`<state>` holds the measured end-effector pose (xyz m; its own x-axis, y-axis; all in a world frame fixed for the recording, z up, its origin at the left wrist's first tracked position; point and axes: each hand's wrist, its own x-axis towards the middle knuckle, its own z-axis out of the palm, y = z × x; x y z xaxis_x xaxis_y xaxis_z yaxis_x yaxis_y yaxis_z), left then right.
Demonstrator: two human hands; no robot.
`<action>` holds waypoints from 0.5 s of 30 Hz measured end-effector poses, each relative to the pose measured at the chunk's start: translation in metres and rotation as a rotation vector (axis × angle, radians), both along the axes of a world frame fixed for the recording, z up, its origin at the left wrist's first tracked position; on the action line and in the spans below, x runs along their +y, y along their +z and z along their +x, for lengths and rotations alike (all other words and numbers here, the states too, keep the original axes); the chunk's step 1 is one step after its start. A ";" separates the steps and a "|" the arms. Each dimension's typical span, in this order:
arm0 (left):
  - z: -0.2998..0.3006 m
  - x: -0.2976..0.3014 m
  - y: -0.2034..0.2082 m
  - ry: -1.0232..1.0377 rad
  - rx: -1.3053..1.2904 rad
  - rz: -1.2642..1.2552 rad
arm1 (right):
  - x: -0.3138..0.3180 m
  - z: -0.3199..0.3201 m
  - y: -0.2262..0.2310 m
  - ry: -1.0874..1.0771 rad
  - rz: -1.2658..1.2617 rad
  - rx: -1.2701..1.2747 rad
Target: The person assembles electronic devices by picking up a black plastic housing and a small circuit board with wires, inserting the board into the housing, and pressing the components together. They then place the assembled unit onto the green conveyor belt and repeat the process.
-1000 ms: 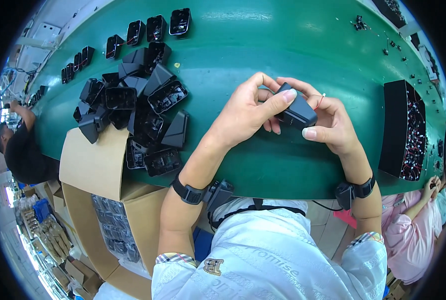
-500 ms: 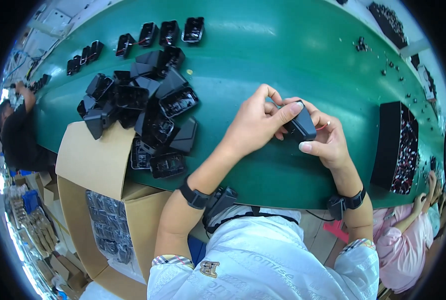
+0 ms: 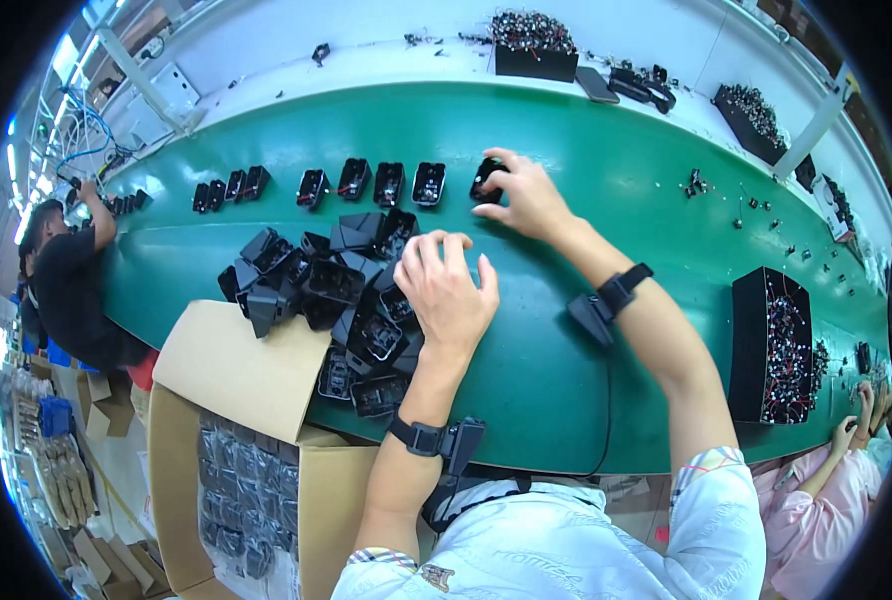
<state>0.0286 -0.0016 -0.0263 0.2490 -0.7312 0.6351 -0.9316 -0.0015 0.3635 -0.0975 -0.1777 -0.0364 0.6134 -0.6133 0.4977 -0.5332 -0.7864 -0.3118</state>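
Observation:
At the right end of a row on the green table, my right hand (image 3: 528, 197) has its thumb and fingers around a black plastic housing (image 3: 485, 181), open side up. My left hand (image 3: 448, 290) is over the right edge of a heap of black housings (image 3: 334, 282); its fingers are bent and apart, the thumb stands away, and I see nothing held. Part of a housing shows beside its fingers. Left of my right hand stand other housings in the row, such as one with small parts inside (image 3: 428, 184). Both wrists wear black straps with a small box.
An open cardboard box (image 3: 338, 500) with bagged black parts (image 3: 248, 490) stands at the table's near left edge. On the right is a black bin (image 3: 756, 345) of small wired parts. More bins (image 3: 536, 62) sit on the back ledge. Co-workers sit at both sides (image 3: 76, 290).
My hands have parted from the housing held between them. The right hand has gone far forward with a housing to the row; the left has moved left to the heap. The view has shifted.

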 end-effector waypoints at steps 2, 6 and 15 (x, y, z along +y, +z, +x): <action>0.000 0.000 -0.002 -0.018 -0.005 0.015 | -0.005 0.012 -0.005 0.013 -0.018 0.050; -0.002 -0.003 -0.004 -0.039 0.007 0.075 | -0.010 0.005 -0.007 0.112 -0.105 0.125; 0.012 0.015 0.019 -0.072 0.042 0.296 | -0.040 -0.157 0.003 -0.554 -0.293 0.037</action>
<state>0.0410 0.0133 -0.0071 0.2109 -0.8996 0.3823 -0.9174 -0.0471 0.3951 -0.2541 -0.2180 -0.0333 0.2634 -0.6866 0.6777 -0.8925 -0.4401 -0.0991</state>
